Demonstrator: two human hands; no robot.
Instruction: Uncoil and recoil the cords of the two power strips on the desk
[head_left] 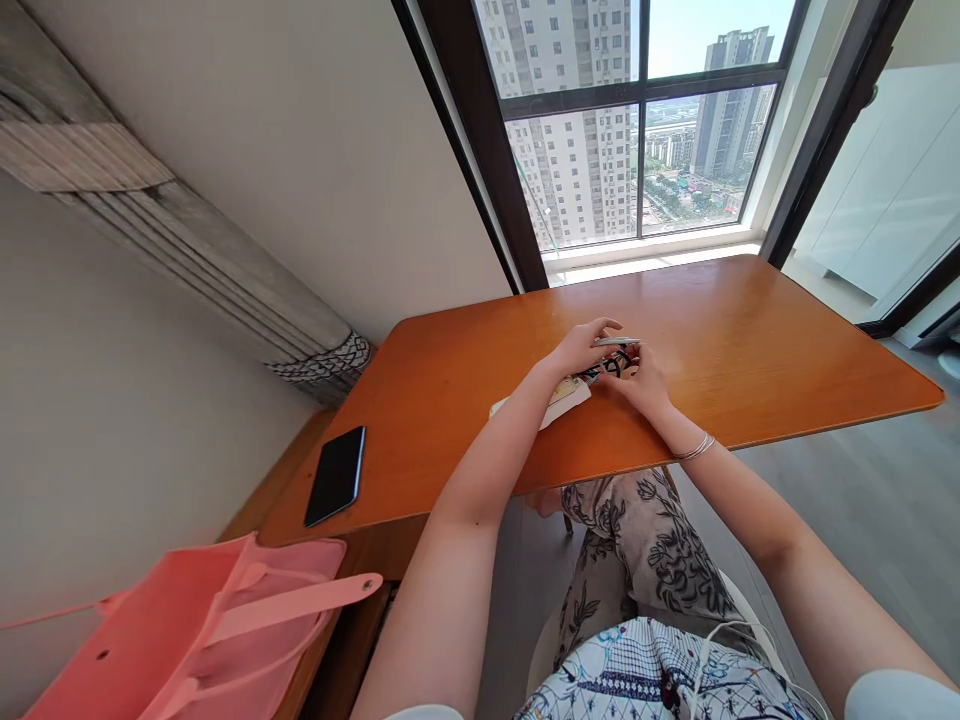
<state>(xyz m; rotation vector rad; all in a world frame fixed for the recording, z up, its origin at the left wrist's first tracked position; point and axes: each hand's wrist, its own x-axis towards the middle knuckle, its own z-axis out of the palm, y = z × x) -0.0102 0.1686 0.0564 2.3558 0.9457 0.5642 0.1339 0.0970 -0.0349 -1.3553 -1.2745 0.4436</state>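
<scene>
My left hand (pixel 585 347) is over the middle of the wooden table, its fingers curled around a slim pale object (pixel 616 341) whose kind I cannot make out. A tangle of thin black cord (pixel 616 362) lies between my two hands. From the right, my right hand (pixel 640 384) pinches at this cord, with thumb and fingers partly hidden. Under my left forearm and wrist lies a white packet (pixel 564 403) with some yellow on it, partly covered by the arm.
The brown table (pixel 450 400) has rounded corners. A dark phone (pixel 335 477) lies near its left edge. At the lower left is a pink bag (pixel 187 610) with its strap (pixel 300 608) sticking out. A window (pixel 637 130) stands beyond the far edge.
</scene>
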